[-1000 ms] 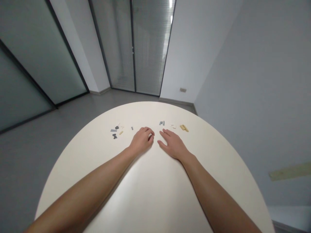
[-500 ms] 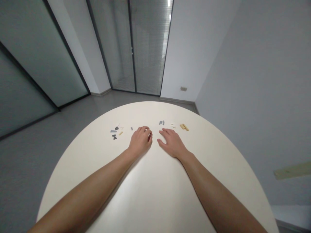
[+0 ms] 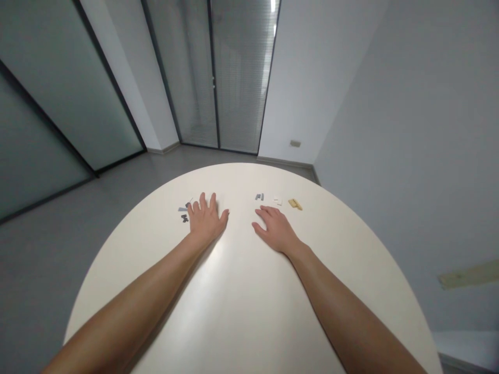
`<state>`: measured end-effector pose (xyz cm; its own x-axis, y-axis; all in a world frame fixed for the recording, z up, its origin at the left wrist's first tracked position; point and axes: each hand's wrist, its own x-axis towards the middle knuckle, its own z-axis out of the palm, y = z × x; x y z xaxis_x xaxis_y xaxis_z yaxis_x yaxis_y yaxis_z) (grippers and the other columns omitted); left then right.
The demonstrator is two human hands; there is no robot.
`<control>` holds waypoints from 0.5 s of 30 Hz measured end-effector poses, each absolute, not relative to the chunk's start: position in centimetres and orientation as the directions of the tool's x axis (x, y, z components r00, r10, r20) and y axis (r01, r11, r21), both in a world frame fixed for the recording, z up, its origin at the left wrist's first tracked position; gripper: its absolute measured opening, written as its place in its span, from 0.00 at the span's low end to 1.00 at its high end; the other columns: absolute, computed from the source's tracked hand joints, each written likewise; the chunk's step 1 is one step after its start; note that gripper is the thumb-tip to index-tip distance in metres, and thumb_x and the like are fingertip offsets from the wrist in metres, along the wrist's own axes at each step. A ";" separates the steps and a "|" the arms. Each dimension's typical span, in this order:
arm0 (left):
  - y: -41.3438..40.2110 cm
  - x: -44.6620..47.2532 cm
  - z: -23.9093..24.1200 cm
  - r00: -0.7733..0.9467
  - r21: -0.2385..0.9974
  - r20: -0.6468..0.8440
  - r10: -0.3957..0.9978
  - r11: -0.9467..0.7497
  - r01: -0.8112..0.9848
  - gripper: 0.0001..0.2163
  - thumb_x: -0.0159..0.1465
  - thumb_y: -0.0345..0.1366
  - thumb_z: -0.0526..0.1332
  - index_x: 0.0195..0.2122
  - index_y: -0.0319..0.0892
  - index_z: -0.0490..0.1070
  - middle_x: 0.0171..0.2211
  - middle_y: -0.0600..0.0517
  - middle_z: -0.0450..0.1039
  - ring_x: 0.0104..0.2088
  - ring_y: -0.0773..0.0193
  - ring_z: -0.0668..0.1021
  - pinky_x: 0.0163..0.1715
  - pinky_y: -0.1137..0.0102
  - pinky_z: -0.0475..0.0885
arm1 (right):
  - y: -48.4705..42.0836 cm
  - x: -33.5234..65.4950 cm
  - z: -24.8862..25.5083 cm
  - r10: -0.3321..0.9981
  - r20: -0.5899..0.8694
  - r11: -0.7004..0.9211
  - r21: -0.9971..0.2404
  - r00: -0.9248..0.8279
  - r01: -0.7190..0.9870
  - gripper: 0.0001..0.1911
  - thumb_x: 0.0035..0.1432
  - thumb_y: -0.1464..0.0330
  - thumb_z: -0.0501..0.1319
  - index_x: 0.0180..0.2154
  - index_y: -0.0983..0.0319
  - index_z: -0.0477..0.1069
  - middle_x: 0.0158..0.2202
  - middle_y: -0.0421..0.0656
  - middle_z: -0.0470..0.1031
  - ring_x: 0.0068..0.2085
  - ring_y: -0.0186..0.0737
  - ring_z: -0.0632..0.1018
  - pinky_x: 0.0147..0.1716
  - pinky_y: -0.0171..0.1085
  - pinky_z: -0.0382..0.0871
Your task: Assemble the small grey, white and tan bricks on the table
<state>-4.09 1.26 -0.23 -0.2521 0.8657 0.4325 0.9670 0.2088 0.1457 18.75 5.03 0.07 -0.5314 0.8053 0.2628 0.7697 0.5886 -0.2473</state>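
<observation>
My left hand is spread open over the left group of small pieces, fingers pointing away from me. Just left of it lie black pieces and a blue-grey piece, with a dark piece partly by the fingertips. Other small pieces there are hidden under the hand. My right hand rests open on the table, thumb apart, holding nothing visible. Beyond its fingers are grey pieces, white pieces and tan-yellow pieces. All are too small to name exactly.
The round white table has its far edge just past the pieces. Behind it stand a glass door with dark frames and a grey wall on the right. Frosted panels are on the left.
My left hand has moved left from the table's middle and its curled fingers have spread out. It now covers pieces that showed before. My right hand has stayed put.
</observation>
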 end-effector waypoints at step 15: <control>0.2 -0.4 0.4 0.049 0.254 0.363 0.930 -0.149 0.956 0.30 0.63 0.26 0.53 0.67 0.45 0.53 0.62 0.40 0.63 0.55 0.50 0.73 0.45 0.61 0.75 | 4.8 18.7 0.1 0.807 0.285 0.584 -0.253 -0.518 0.771 0.25 0.66 0.59 0.56 0.60 0.64 0.68 0.63 0.52 0.67 0.63 0.49 0.66 0.63 0.48 0.58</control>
<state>-0.41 0.21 0.42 0.0488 0.9304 0.3633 0.9556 -0.1493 0.2539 18.71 4.84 0.11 -0.5178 0.8066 0.2852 0.7709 0.5844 -0.2532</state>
